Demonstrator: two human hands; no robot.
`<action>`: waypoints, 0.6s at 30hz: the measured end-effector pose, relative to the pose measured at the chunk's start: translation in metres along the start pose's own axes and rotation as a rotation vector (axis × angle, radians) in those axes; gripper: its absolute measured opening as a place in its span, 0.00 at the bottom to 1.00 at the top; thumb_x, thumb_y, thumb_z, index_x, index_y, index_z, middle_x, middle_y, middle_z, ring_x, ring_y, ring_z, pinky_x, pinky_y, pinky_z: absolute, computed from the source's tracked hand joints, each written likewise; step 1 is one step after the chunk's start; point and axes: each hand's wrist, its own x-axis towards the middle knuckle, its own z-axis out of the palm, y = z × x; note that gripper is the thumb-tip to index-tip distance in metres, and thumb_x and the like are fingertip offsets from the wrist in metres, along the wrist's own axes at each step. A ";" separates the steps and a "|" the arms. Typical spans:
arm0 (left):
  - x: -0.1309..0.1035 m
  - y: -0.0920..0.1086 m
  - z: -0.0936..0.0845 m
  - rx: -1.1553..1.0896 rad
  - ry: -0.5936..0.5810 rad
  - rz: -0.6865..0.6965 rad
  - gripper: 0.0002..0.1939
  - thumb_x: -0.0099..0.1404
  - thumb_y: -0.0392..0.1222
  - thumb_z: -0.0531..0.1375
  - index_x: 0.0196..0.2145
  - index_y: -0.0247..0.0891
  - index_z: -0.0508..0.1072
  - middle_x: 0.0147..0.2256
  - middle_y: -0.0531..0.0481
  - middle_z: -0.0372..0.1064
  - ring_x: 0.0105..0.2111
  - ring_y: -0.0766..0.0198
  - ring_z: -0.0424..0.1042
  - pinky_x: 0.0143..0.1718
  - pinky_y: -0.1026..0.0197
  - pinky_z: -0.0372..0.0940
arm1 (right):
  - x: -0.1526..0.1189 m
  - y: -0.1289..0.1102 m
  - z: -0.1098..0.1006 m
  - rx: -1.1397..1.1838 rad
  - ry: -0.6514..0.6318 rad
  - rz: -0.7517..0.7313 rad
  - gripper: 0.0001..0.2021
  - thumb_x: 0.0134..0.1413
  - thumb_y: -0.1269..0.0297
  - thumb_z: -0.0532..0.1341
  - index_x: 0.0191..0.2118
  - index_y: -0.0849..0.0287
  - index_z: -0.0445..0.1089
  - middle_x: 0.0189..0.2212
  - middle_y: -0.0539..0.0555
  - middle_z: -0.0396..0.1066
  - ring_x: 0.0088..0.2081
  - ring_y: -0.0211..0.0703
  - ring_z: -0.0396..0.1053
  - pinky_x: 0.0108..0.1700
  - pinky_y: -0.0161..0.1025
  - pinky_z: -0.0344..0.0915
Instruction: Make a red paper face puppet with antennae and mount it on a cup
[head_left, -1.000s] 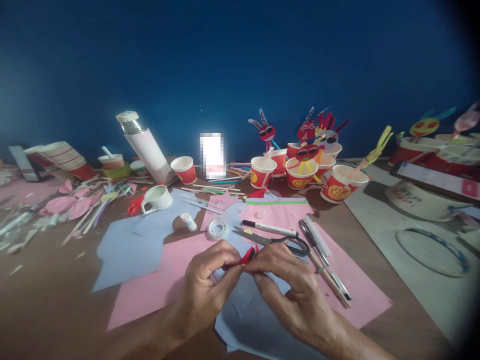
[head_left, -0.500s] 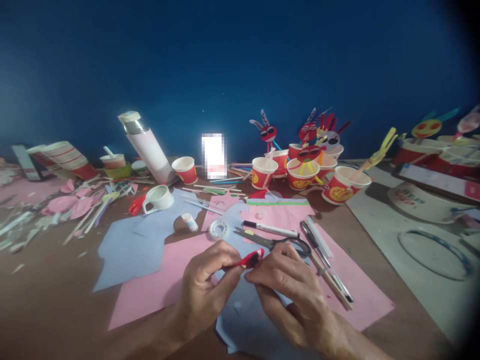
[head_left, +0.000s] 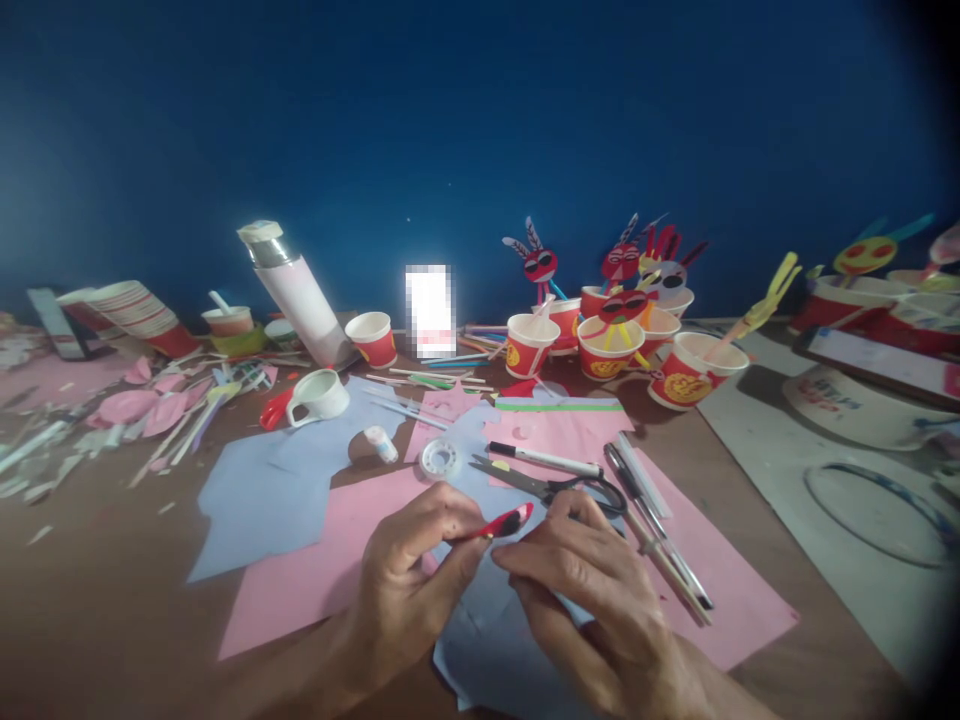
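Observation:
My left hand is closed, pinching a small folded red paper piece between thumb and fingertips. The piece bears a black patch and a pale pink one, and its pointed end sticks out to the right. Beside it, my right hand has its fingers bent and apart, with nothing visible in them; a fingertip is close to the left thumb. Beyond the hands lie black-handled scissors, a white tape roll and a black-capped marker. Blue paper and pink paper are underneath.
Left stands a white thermos, with a cup-shaped lid and glue stick nearer. Paper cups with paper-faced figures line the back right. Pens lie to the right; paper scraps are heaped left.
My right fingers have come away from the tip of the red paper piece, leaving a small gap. My left hand still pinches it. The view has shifted slightly.

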 end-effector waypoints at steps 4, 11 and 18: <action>0.000 0.000 0.000 0.001 -0.003 0.009 0.07 0.62 0.26 0.58 0.32 0.35 0.73 0.30 0.49 0.68 0.31 0.65 0.69 0.32 0.66 0.65 | 0.000 0.001 0.003 -0.019 -0.006 0.011 0.19 0.53 0.80 0.55 0.50 0.59 0.62 0.29 0.52 0.72 0.27 0.39 0.66 0.34 0.43 0.56; 0.000 0.000 0.000 0.006 0.026 0.033 0.06 0.62 0.26 0.59 0.32 0.34 0.72 0.29 0.50 0.68 0.30 0.67 0.69 0.32 0.68 0.64 | 0.004 0.001 0.004 -0.029 0.048 -0.056 0.13 0.52 0.81 0.54 0.42 0.62 0.68 0.24 0.51 0.71 0.23 0.37 0.64 0.32 0.41 0.54; 0.000 -0.001 0.000 -0.018 0.005 -0.003 0.06 0.63 0.26 0.58 0.33 0.33 0.73 0.30 0.49 0.68 0.30 0.67 0.69 0.32 0.68 0.64 | 0.001 0.003 0.006 -0.033 0.078 -0.045 0.17 0.52 0.81 0.54 0.47 0.63 0.66 0.27 0.52 0.72 0.25 0.38 0.64 0.32 0.41 0.54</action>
